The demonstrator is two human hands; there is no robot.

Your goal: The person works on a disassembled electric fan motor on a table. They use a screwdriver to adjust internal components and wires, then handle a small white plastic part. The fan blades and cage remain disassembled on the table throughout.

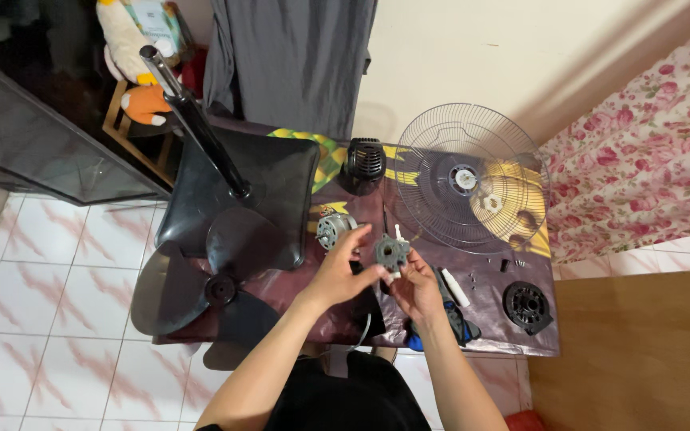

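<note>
Pink-veined white floor tiles (pixel 57 263) surround a low table (pixel 489 319) draped in a dark cloth, with a rose-printed bedspread (pixel 648 144) off to one side and a grey garment (pixel 289 56) hanging against the cream wall behind. Both of the person's hands meet over the table's near middle, and between them sits a small grey metal part (pixel 392 253) with a toothed or lobed outline — the left hand (pixel 337 275) pinches its edge with thumb and fingertips, while the right hand (pixel 417 286) cups it from below with fingers curled around it. Just beyond the left hand lies a bare electric motor (pixel 332 229) with its winding showing, and past that a black ribbed motor cover (pixel 364 164). A round wire fan guard (pixel 466 179) rests flat on the far right part of the table. On the left stand a black fan base (pixel 273 191) with its pole (pixel 193 116) tilted up toward the camera, and a dark three-blade propeller (pixel 217 291) that overhangs the table edge. Near the right hand lie a white cylindrical piece (pixel 455 287), a few tiny screws (pixel 509 262) and a black round ring-shaped part (pixel 527 306); a tool with a blue handle (pixel 414 343) peeks out under the right wrist.
</note>
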